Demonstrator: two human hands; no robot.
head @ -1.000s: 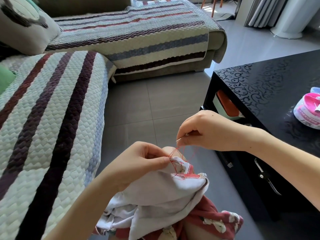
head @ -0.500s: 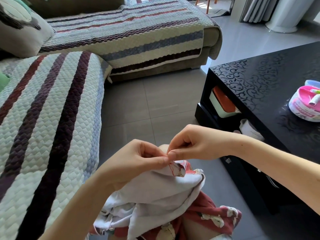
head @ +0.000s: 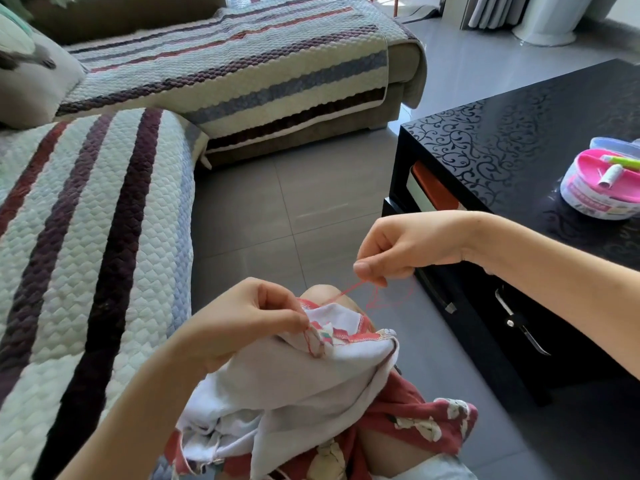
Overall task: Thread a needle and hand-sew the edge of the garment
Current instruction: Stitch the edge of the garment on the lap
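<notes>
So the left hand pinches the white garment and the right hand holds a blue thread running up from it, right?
Not blue: the head view shows the thread is red. The left hand pinches the white garment and the right hand holds that thread running up from it.

Left hand (head: 242, 323), right hand (head: 398, 251) and forearms (head: 554, 271): bare. Thigh: red fabric (head: 405, 407), pale floral print (worn or draped, undetermined).

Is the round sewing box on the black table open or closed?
Open: the sewing box shows its pink tray uncovered, a white spool lying in it.
</notes>
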